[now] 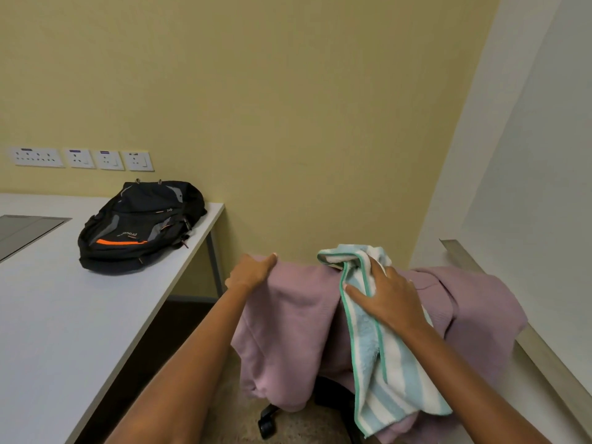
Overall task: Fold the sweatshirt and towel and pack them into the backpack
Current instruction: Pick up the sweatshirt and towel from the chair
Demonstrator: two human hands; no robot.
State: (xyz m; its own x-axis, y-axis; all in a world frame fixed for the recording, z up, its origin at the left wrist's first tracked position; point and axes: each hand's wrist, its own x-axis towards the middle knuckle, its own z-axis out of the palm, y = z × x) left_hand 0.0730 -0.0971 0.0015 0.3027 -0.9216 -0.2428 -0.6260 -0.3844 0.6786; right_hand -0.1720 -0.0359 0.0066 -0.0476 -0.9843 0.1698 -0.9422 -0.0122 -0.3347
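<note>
A pink sweatshirt (288,322) hangs draped over the back of an office chair in front of me. My left hand (251,271) grips its top left edge. A towel with light blue and white stripes and a green border (384,363) lies over the sweatshirt, hanging down the chair's front. My right hand (386,298) rests on the towel's upper part, fingers spread and curled into the cloth. A black backpack with orange trim (141,224) lies flat and zipped at the far right corner of the white table (64,315), to my left.
The chair's black wheeled base (269,418) shows below the clothes. A yellow wall with a row of power sockets (80,158) stands behind the table. A grey panel (22,232) is set into the tabletop at left. A white ledge with a metal edge (528,341) runs along the right.
</note>
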